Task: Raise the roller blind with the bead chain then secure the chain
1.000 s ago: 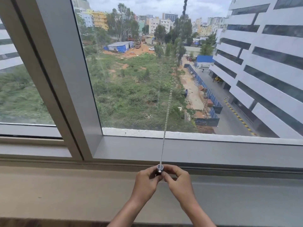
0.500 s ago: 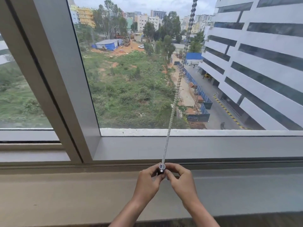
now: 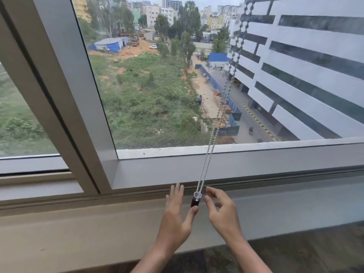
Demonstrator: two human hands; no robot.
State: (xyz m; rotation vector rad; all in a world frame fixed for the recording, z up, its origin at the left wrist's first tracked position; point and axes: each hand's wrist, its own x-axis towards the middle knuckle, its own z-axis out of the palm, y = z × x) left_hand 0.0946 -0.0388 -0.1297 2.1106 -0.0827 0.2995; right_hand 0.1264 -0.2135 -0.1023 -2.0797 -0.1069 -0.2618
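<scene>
A white bead chain (image 3: 220, 113) runs as a taut double strand from the upper right down to a clear loop holder on a small black clip (image 3: 196, 200) fixed at the wall below the window frame. My left hand (image 3: 176, 211) is just left of the clip, fingers spread, its thumb tip touching or nearly touching the clip's lower end. To the clip's right, my right hand (image 3: 221, 207) has its fingers apart and curled, and holds nothing. The roller blind itself is out of view; the glass is uncovered.
The grey window frame (image 3: 256, 164) spans the view, with a slanted mullion (image 3: 65, 95) at left. Below it runs a beige sill ledge (image 3: 78, 223), and a dark stone surface (image 3: 305, 247) lies at lower right. Outside are greenery and a white building.
Both hands were pinched together on the chain's bottom holder; now they have let go and spread apart on either side. The chain stays hooked in the black clip. My view has tilted down.
</scene>
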